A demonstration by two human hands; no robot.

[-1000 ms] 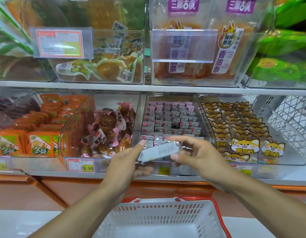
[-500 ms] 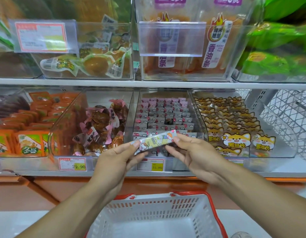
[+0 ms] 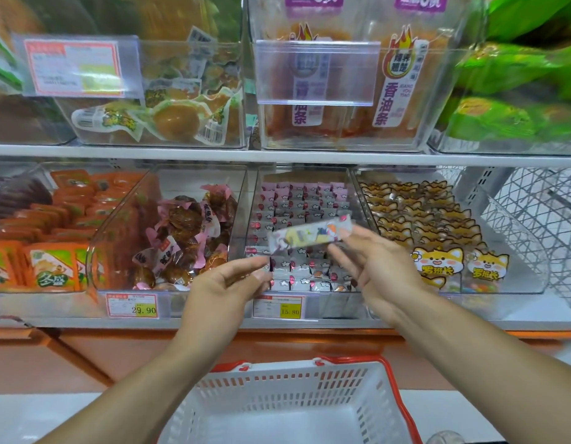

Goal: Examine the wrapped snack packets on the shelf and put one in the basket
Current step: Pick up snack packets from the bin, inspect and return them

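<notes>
Item: one long, narrow snack packet [image 3: 310,234] in pale glossy wrap, printed with a yellow panel and small cartoon figures. It is seen blurred, tilted with its right end higher, in front of the clear plastic bin [image 3: 305,283] of small pink-and-white wrapped snack packets [image 3: 298,203] on the lower shelf [image 3: 213,322].

Right hand [image 3: 378,267]: raised just under the packet's right half, fingers spread and pointing up-left. The fingertips are seen at the packet's lower edge; whether it is pinched or only touched cannot be told, because of blur.

Left hand [image 3: 226,283]: held below and left of the packet, apart from it, fingers loosely extended toward the right, nothing gripped.

Basket: a white slotted plastic shopping basket with red rim and handles [image 3: 290,408], located directly below both forearms.

Neighbouring stock, lower shelf: a bin of brown snacks in pink-trimmed clear wrap [image 3: 184,238] to the left of the pink-and-white packets; orange flat packets [image 3: 50,232] further left; packets printed with a yellow cartoon dog [image 3: 438,261] to the right. Two price tags are fixed to the shelf front, one reading 29.90 [image 3: 132,305] and one reading 15.80 [image 3: 277,306].

Upper shelf: a bin of vacuum-sealed tan rounds [image 3: 168,116], a bin of orange strips with purple labels [image 3: 341,91], and green bags [image 3: 518,91] at far right.
</notes>
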